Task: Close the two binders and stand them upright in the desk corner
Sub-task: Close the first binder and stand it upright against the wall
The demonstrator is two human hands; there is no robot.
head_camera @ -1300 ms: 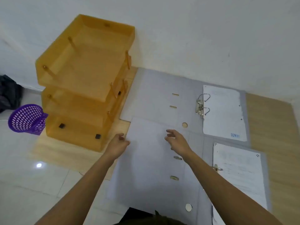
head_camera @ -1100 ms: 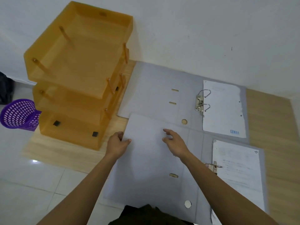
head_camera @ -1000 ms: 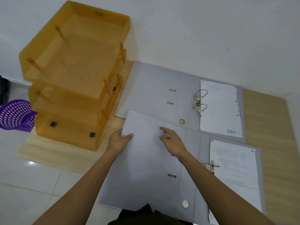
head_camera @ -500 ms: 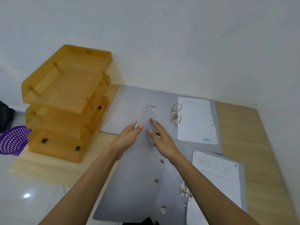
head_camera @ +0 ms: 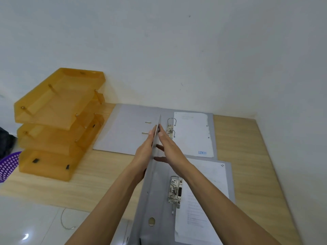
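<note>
Binders are lying one behind the other on the counter (head_camera: 247, 156), and the near binder (head_camera: 157, 200) is now halfway shut: its front cover (head_camera: 155, 152), which was lying flat to the left a second ago, is standing nearly on edge above the spine. The left hand (head_camera: 144, 152) is pressing flat against the cover's outer face while the right hand (head_camera: 170, 149) is bracing the inner face, so the two hands are clamped on the cover from both sides. The lever arch mechanism (head_camera: 174, 190) and the filed pages (head_camera: 203, 200) are showing on the right half, waiting to be covered. The far binder (head_camera: 131, 131) is lying fully open against the wall, its rings (head_camera: 171, 127) standing up beside its own sheet (head_camera: 192, 133), untouched. An orange tray stack (head_camera: 56, 121) is standing to the left. Judging from this, the first closing is passing its midpoint; swinging the cover down to the right would finish it, leaving the second binder and the standing-up in the corner at right still to do.
</note>
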